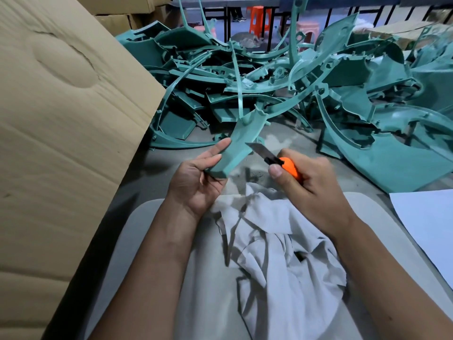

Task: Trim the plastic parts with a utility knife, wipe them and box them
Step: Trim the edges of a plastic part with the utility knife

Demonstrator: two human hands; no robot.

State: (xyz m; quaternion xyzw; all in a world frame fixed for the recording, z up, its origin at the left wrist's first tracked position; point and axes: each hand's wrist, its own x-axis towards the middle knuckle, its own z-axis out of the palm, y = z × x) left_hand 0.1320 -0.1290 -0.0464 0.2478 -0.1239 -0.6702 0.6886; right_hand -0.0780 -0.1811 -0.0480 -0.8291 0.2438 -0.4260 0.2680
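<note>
My left hand (198, 177) grips the near end of a curved teal plastic part (241, 141), which slants up and away toward the pile. My right hand (308, 177) holds an orange utility knife (289, 166) with its blade (258, 149) extended, the tip right at the part's right edge. Just below both hands a crumpled grey-white cloth (277, 246) lies on my lap. A big heap of teal plastic parts (282, 77) covers the grey table behind.
A large cardboard box flap (63, 119) rises along the left. A white sheet (426, 222) lies at the right edge. More cartons (122, 11) stand at the back left, with orange and pink stools (259, 18) on the floor beyond the table.
</note>
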